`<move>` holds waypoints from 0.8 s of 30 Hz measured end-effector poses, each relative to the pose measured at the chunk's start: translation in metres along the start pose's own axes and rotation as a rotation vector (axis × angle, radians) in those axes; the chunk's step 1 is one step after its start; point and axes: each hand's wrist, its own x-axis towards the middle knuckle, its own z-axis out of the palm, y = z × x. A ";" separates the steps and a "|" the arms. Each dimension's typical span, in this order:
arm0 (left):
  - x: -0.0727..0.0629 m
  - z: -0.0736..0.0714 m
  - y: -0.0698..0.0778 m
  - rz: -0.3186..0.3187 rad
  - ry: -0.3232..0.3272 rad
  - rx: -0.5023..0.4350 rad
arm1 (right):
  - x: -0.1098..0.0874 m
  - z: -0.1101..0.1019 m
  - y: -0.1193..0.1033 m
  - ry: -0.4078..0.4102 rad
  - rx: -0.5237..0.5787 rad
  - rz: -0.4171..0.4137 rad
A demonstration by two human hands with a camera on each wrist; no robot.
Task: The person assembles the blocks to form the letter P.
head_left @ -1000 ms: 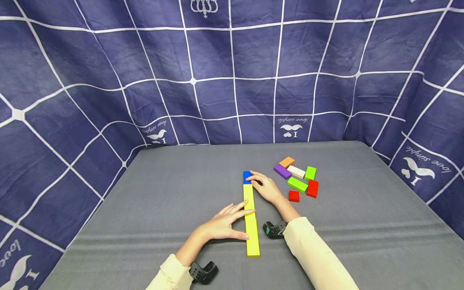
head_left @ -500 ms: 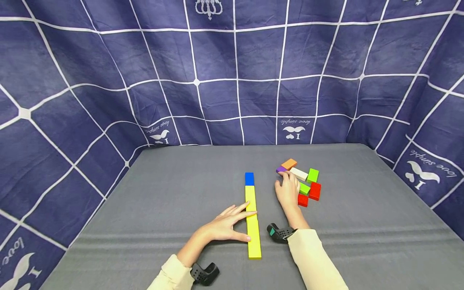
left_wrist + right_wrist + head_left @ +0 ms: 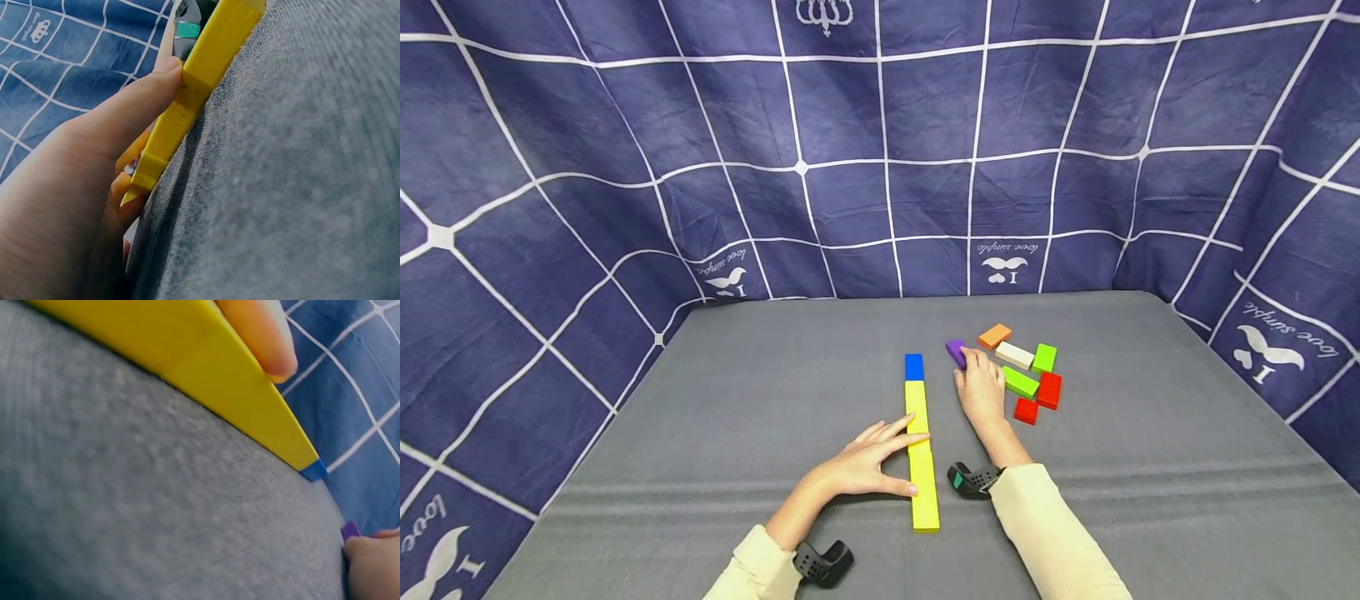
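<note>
Two yellow blocks, the nearer one (image 3: 927, 504) and the farther one (image 3: 916, 398), lie end to end in a line on the grey surface. A small blue block (image 3: 913, 367) continues the line at its far end. My left hand (image 3: 861, 468) rests on the yellow blocks from the left, its fingers spread and straight, its thumb against the nearer block's side. To the right of the line, my right hand (image 3: 983, 393) holds a purple block (image 3: 956, 352) by its near end, which the fingers partly hide. The right wrist view shows the purple block (image 3: 350, 530) at the fingertips.
Right of my right hand lie an orange block (image 3: 995, 336), a white block (image 3: 1014, 356), two green blocks (image 3: 1021, 382) and two red ones (image 3: 1049, 390). A blue curtain (image 3: 925, 200) with white lines hangs behind and beside the grey surface (image 3: 760, 375).
My right hand went from the blue block over to the loose blocks, then drew the purple block leftward. The smaller red block shifted a little to the right. My left hand stays in place.
</note>
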 end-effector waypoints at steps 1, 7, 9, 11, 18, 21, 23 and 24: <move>0.000 0.000 0.000 0.008 0.003 0.006 | 0.001 0.001 -0.002 -0.010 0.011 -0.047; 0.000 0.000 -0.001 0.020 -0.007 0.006 | 0.008 0.005 -0.005 -0.013 0.099 -0.224; 0.000 0.000 -0.001 0.018 -0.010 0.002 | 0.015 0.008 -0.003 -0.032 0.119 -0.223; 0.000 -0.001 0.000 0.025 -0.005 0.004 | 0.024 0.016 0.002 -0.090 0.114 -0.216; 0.001 -0.002 -0.001 0.024 -0.003 0.014 | 0.077 0.121 0.078 -0.240 0.012 -0.352; 0.001 -0.002 -0.001 0.018 -0.006 0.012 | 0.072 0.083 0.046 -0.457 0.062 -0.294; 0.001 -0.002 -0.001 0.013 -0.009 0.011 | 0.061 0.041 0.010 -0.580 0.068 -0.237; 0.000 -0.002 -0.001 0.012 -0.010 0.010 | 0.055 0.020 -0.007 -0.632 0.076 -0.209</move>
